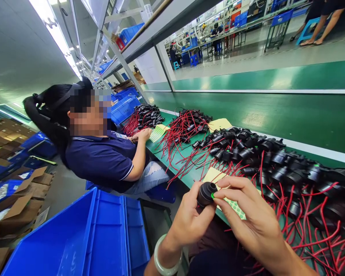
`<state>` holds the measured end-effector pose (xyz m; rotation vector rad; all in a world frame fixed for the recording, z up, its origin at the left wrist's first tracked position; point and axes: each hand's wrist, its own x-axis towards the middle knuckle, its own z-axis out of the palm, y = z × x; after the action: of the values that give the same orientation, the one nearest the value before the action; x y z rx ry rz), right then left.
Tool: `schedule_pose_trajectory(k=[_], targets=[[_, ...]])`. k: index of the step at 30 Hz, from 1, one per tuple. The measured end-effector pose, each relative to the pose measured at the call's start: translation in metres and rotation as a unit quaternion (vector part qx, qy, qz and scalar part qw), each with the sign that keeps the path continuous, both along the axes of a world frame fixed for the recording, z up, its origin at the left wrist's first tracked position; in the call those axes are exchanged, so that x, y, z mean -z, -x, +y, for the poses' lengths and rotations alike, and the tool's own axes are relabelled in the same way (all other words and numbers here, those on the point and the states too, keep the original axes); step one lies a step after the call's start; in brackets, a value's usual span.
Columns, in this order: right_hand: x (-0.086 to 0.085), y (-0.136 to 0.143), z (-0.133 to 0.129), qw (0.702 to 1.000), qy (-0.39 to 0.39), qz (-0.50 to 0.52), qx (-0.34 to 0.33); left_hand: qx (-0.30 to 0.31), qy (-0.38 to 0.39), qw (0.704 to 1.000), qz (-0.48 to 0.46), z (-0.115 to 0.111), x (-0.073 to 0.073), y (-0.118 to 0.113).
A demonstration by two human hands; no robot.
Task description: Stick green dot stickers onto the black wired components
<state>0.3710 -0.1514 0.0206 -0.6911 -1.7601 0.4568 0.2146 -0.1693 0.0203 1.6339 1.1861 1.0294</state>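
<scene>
In the head view, my left hand (186,220) is closed around a black cylindrical part (203,196) with a stepped, hollow-looking end turned up. A small round green sticker (213,195) is pinched by my right hand (257,220), at the side of that end; whether it sticks to the part I cannot tell. Behind my fingers lies a pale yellow sheet with green dot stickers (237,210), partly hidden. Beside my right hand, a long heap of similar black parts (278,168) with red wires (301,230) spreads over the green bench (179,168). A few of them carry green dots.
At the left a co-worker (103,157) sits at the same bench, hands near another green-dotted sheet (157,132). Further wired heaps (189,122) lie along the bench. Blue bins (60,234) stand at my left, cardboard boxes (31,188) beyond. A shelf beam (149,34) crosses above.
</scene>
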Motion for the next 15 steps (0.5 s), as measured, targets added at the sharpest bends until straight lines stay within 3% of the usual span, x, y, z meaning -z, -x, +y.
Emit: schedule_pose_trajectory(k=[6,15], targets=[[0.005,0.001,-0.001,0.999,0.016,0.033,-0.040,-0.004,-0.031,0.998,0.060,-0.004,-0.004,0.005],[0.008,-0.007,-0.014,0.982,-0.130,-0.132,0.046,-0.033,-0.043,0.990,0.132,-0.005,-0.005,0.002]])
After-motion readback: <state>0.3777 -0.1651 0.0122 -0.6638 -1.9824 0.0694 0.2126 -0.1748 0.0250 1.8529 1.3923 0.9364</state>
